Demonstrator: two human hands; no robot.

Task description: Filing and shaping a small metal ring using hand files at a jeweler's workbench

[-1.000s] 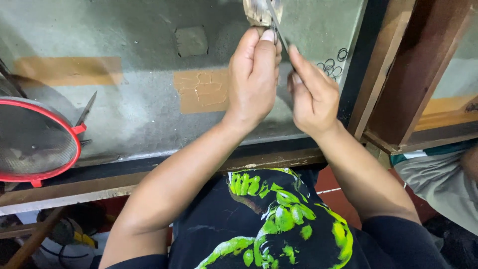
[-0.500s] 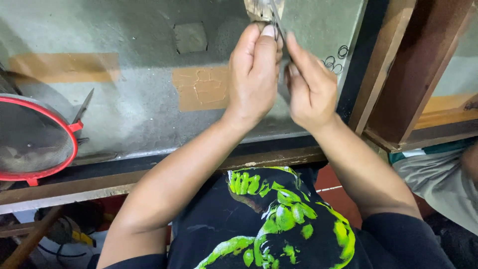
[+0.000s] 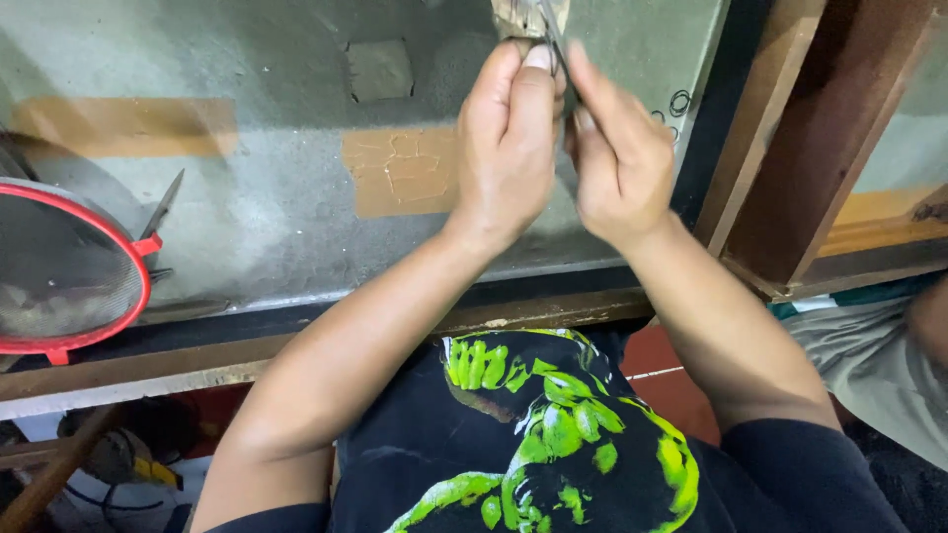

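The table top [image 3: 247, 227] is grey-green with two orange-brown patches. The round sieve [image 3: 59, 271] has a bright red rim and grey mesh. The shirt [image 3: 533, 434] is black with a bright green picture on it. The wooden frame [image 3: 790, 148] at the side is brown

On the worktable [image 3: 296, 197] I see both hands raised at its far edge: my left hand [image 3: 509, 148] just left of my right hand [image 3: 617, 163], fingertips meeting under a small object [image 3: 528, 15]. A sieve [image 3: 59, 266] sits at the worktable's left end, a blade [image 3: 163, 202] just right of it. A wooden post [image 3: 820, 148] stands right of the worktable.
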